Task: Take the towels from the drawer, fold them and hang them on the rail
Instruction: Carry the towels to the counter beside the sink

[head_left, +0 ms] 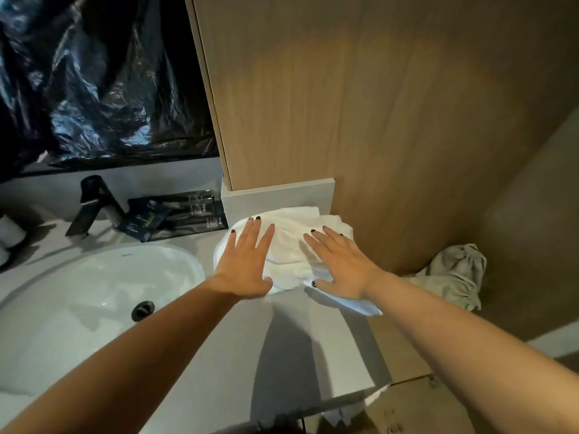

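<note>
A: What's around you, biggest first?

B: The wooden panel (360, 98) stands far right; the grey surface (291, 343) runs near you; the sink (103, 277) sits at its left. The white towel (297, 245) lies rumpled at the far right corner of the surface, against the panel. A second cloth (457, 274) hangs low, further right.

A: And your hands?

B: Your left hand (247, 261) and right hand (338, 264) both lie flat on the towel, fingers straight and spread, gripping nothing.

A: Which step?

B: Folding, I'd judge; you're smoothing it. Next you'd need to pinch an edge and bring it over evenly. No rail shows here.
</note>
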`<action>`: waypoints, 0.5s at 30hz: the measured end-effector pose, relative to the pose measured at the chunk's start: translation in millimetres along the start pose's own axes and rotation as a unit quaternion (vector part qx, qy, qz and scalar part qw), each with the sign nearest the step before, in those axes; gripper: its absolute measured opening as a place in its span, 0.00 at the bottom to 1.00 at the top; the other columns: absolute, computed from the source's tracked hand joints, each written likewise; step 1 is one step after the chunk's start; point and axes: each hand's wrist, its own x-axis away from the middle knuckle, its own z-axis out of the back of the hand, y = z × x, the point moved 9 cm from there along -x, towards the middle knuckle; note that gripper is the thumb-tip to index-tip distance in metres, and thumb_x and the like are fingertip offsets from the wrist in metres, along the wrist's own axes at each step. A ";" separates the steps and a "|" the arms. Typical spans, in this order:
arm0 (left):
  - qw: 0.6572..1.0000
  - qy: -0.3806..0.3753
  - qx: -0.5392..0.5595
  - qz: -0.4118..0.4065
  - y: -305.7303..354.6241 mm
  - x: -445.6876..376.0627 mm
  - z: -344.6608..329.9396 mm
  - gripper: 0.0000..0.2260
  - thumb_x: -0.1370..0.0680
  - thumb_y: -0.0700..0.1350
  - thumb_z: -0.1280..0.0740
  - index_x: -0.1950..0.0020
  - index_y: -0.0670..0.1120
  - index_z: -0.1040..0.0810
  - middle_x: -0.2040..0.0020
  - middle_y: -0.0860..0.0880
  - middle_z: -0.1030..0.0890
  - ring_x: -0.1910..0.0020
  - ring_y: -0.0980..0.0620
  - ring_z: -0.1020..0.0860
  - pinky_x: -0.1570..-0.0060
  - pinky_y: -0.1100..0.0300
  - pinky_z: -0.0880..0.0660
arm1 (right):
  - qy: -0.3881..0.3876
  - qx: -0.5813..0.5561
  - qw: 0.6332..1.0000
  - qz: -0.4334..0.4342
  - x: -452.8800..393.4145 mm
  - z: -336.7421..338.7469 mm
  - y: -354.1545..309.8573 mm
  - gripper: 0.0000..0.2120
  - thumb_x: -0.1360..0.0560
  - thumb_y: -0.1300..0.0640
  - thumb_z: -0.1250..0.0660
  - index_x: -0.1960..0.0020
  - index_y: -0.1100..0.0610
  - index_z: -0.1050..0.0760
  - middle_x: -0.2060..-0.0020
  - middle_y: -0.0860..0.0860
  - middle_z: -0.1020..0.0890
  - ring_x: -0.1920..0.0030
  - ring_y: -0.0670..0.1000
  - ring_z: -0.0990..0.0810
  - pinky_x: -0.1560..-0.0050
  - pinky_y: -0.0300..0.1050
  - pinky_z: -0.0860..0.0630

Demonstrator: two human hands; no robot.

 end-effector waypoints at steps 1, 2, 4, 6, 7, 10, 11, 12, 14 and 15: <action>1.000 0.006 -0.004 0.000 9.0 5.0 5.9 0.47 0.26 0.58 0.33 0.20 0.50 0.63 0.19 0.44 0.63 0.21 0.45 0.64 0.22 0.45 0.57 | 0.011 -0.011 1.000 0.006 10.5 6.3 2.9 0.41 0.22 0.42 0.38 0.20 0.49 0.60 0.20 0.48 0.55 0.21 0.52 0.61 0.22 0.53 0.56; 1.000 0.010 -0.003 0.002 17.9 10.2 11.1 0.47 0.26 0.58 0.33 0.20 0.49 0.64 0.19 0.44 0.63 0.21 0.45 0.63 0.22 0.46 0.57 | 0.021 -0.023 0.999 0.010 21.1 12.1 6.3 0.40 0.21 0.43 0.39 0.20 0.48 0.60 0.20 0.48 0.54 0.21 0.51 0.61 0.22 0.52 0.55; 1.000 0.014 0.007 0.010 38.2 21.1 19.1 0.47 0.25 0.58 0.34 0.20 0.48 0.64 0.19 0.44 0.63 0.21 0.45 0.63 0.22 0.47 0.58 | 0.031 -0.042 0.999 0.012 43.6 20.8 14.4 0.39 0.21 0.44 0.39 0.20 0.48 0.60 0.20 0.47 0.54 0.21 0.50 0.60 0.22 0.50 0.55; 1.000 0.019 0.000 0.023 61.5 33.1 25.4 0.46 0.24 0.58 0.35 0.20 0.46 0.64 0.19 0.43 0.62 0.21 0.45 0.63 0.22 0.47 0.57 | 0.035 -0.041 0.998 0.016 68.2 25.6 22.4 0.40 0.21 0.44 0.39 0.20 0.51 0.60 0.20 0.48 0.54 0.21 0.51 0.60 0.22 0.49 0.55; 0.999 0.022 -0.002 0.033 74.4 39.9 28.6 0.45 0.24 0.58 0.36 0.20 0.46 0.63 0.19 0.43 0.62 0.21 0.45 0.62 0.22 0.47 0.57 | 0.035 -0.036 0.999 0.018 81.5 27.1 26.7 0.41 0.21 0.44 0.39 0.20 0.53 0.60 0.20 0.49 0.54 0.21 0.51 0.60 0.22 0.49 0.54; 0.997 0.028 0.016 0.068 119.0 63.5 35.0 0.43 0.22 0.56 0.37 0.20 0.45 0.62 0.19 0.42 0.60 0.20 0.44 0.61 0.22 0.47 0.55 | 0.040 -0.040 0.998 0.019 128.5 31.1 42.5 0.42 0.22 0.44 0.38 0.20 0.55 0.60 0.20 0.51 0.54 0.21 0.53 0.58 0.23 0.49 0.55; 0.997 0.027 0.020 0.076 136.2 71.1 35.2 0.43 0.22 0.55 0.37 0.20 0.45 0.62 0.19 0.42 0.60 0.20 0.44 0.60 0.22 0.47 0.54 | 0.044 -0.043 0.998 0.019 146.1 31.9 48.3 0.42 0.22 0.44 0.38 0.20 0.54 0.60 0.20 0.51 0.54 0.21 0.53 0.59 0.23 0.49 0.55; 0.996 0.022 0.019 0.080 154.5 78.1 34.4 0.43 0.23 0.56 0.36 0.20 0.45 0.62 0.19 0.42 0.60 0.20 0.44 0.60 0.22 0.46 0.54 | 0.044 -0.043 0.998 0.020 164.4 31.8 54.3 0.42 0.22 0.43 0.37 0.20 0.53 0.60 0.20 0.51 0.55 0.21 0.53 0.59 0.23 0.49 0.55; 0.997 0.010 0.011 0.081 190.8 90.1 31.7 0.45 0.24 0.57 0.35 0.20 0.45 0.63 0.19 0.42 0.61 0.20 0.43 0.59 0.22 0.46 0.53 | 0.032 -0.036 0.999 0.018 199.7 28.4 67.9 0.43 0.22 0.42 0.38 0.20 0.53 0.61 0.20 0.51 0.56 0.21 0.53 0.59 0.23 0.51 0.55; 0.997 0.008 0.010 0.079 207.6 95.0 30.5 0.45 0.24 0.57 0.35 0.20 0.45 0.63 0.19 0.42 0.61 0.20 0.43 0.59 0.22 0.47 0.53 | 0.027 -0.032 0.999 0.013 215.9 26.1 76.1 0.42 0.22 0.42 0.38 0.20 0.53 0.60 0.20 0.51 0.56 0.21 0.53 0.59 0.22 0.52 0.54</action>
